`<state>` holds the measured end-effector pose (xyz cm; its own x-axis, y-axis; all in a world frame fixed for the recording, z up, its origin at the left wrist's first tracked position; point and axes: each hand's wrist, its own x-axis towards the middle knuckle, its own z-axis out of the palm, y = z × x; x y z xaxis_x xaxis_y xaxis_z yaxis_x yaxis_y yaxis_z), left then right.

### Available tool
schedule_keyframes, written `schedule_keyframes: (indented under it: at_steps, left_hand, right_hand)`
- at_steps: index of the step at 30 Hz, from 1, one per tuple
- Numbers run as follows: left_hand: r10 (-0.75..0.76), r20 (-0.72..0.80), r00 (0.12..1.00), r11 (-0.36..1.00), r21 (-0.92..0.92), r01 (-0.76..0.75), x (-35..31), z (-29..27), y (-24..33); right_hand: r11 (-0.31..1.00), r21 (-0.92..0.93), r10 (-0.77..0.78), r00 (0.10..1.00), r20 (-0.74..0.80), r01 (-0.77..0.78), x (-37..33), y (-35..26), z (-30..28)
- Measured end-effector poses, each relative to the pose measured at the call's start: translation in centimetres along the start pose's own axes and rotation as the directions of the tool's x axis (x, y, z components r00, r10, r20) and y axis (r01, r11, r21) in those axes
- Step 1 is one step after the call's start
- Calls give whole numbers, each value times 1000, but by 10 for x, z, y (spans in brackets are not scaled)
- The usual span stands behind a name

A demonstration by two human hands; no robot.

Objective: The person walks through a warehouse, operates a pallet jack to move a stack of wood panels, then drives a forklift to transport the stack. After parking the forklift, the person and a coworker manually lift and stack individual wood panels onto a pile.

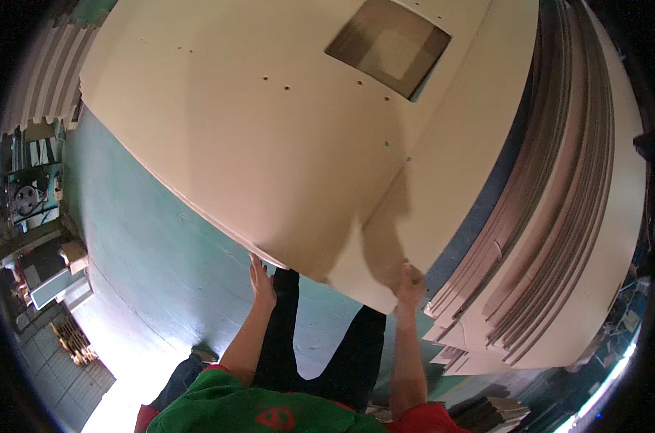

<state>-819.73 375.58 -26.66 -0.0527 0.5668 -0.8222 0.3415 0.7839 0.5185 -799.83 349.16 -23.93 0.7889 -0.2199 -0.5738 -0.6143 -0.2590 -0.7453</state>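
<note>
A large tan cardboard sheet point(233, 144) with a rectangular cut-out, several small holes and a crease fills the space before me. At its near right edge, my right hand point(411, 287) is closed on the board, with its thumb on top. My left hand point(262, 283) touches the near left edge with its fingers stretched out. How far those fingers reach beneath the board is hidden. My shadow falls across the sheet's near half.
Stacked cardboard sheets point(551, 216) stand close on the right. More folded cardboard point(49, 72) is at the far left. Machinery point(31, 198) lines the left side of the green floor point(140, 195). A dark blue trouser leg point(174, 380) shows beside my left arm.
</note>
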Motion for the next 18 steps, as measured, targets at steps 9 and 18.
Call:
schedule_keyframes:
  at_steps: [9, 18]
  left_hand:
    - [178, -124, 976, 983, 65, -171, 18, 10, 21]
    - [64, -70, 996, 980, -184, -76, 36, 34, 72]
  right_hand:
    - [996, -70, 76, 939, 335, -55, -57, 2, 178]
    - [823, -555, 94, 934, 346, 123, -67, 5, 231]
